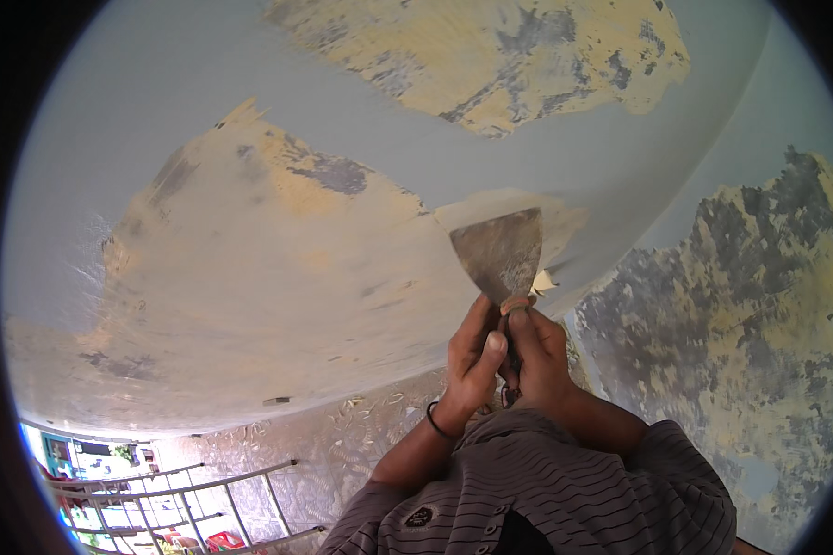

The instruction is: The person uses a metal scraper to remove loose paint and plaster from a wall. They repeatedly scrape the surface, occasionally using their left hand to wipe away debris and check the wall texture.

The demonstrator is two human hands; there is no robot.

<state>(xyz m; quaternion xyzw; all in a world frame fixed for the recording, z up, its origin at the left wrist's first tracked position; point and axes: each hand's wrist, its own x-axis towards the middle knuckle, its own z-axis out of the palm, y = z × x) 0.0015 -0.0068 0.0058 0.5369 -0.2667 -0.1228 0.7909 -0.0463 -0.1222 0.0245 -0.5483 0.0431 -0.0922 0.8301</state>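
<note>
A wide metal scraper or putty knife (501,250) points up in front of my chest, its broad blade stained and worn. My right hand (538,347) is closed around its handle, thumb near the blade's base. My left hand (475,357), with a dark band at the wrist, touches the handle from the other side; its thumb lies along it. Behind the blade is a painted wall (402,152) with scraped or filled patches (250,277) in yellow, white and grey. A small pale flake (544,283) shows just right of the blade.
To the right, another wall (722,333) carries mottled grey and yellow patches. Metal ladders (229,485) lie or stand at the lower left, over a floor (333,444) strewn with curled scraps. A red crate (224,540) is near the ladders. Bright daylight enters at the far left.
</note>
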